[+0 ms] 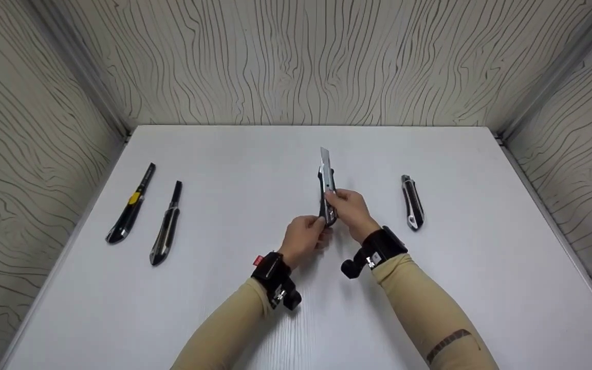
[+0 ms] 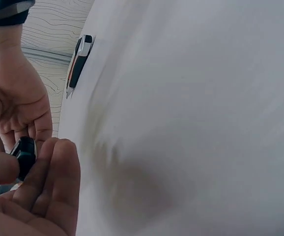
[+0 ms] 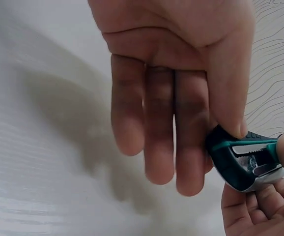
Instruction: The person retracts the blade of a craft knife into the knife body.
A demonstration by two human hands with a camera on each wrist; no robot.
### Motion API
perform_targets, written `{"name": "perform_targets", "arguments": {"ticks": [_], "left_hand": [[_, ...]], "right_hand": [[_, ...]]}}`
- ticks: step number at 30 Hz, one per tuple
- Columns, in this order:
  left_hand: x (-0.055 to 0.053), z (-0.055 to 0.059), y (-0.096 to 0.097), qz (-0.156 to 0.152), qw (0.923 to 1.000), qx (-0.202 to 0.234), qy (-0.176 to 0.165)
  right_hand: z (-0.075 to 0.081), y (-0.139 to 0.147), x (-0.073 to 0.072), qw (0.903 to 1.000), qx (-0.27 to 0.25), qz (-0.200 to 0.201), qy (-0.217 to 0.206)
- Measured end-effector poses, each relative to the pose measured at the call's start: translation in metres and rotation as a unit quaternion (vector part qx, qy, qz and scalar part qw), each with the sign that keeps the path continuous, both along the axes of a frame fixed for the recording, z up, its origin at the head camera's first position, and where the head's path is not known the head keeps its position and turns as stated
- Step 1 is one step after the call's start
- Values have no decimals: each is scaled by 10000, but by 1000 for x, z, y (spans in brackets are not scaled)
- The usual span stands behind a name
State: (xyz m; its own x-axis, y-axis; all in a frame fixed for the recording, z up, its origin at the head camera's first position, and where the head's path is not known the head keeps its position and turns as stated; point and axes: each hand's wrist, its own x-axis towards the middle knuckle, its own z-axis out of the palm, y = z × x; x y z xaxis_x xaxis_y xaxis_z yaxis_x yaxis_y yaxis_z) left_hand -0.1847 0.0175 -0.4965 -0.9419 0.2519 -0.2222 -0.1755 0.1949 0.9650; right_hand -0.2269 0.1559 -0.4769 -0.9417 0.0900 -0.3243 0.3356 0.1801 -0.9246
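Both hands hold a utility knife (image 1: 327, 180) over the middle of the table, its silver blade extended and pointing to the far side. My right hand (image 1: 351, 210) pinches the handle from the right; in the right wrist view its thumb lies on the dark green and silver knife body (image 3: 230, 169), while several fingers (image 3: 159, 142) hang straight beside it. At the butt end, my left hand (image 1: 303, 237) pinches the knife between thumb and fingers. The left wrist view shows that dark end (image 2: 26, 160) in the left hand's fingers (image 2: 63, 182).
Right of the hands lies another utility knife (image 1: 412, 203). Two more lie at the left, one with a yellow slider (image 1: 130, 204) and one with a dark slim front (image 1: 166, 226). The white table (image 1: 255, 154) meets patterned walls (image 1: 296, 61) at the back and sides.
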Motion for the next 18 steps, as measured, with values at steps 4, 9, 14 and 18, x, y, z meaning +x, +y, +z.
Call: {"name": "perform_targets", "arguments": {"ticks": [4, 9, 14, 18], "left_hand": [[1, -1, 0, -57, 9996, 208, -172], [2, 0, 2, 58, 9974, 642, -333], [2, 1, 0, 97, 9972, 681, -302], [1, 0, 0, 124, 9975, 638, -262]], "right_hand": [[1, 0, -1, 10000, -67, -17, 26], [-1, 0, 0, 9999, -135, -48, 47], [-1, -1, 1, 9998, -196, -55, 87], [0, -2, 0, 9999, -134, -65, 41]]}}
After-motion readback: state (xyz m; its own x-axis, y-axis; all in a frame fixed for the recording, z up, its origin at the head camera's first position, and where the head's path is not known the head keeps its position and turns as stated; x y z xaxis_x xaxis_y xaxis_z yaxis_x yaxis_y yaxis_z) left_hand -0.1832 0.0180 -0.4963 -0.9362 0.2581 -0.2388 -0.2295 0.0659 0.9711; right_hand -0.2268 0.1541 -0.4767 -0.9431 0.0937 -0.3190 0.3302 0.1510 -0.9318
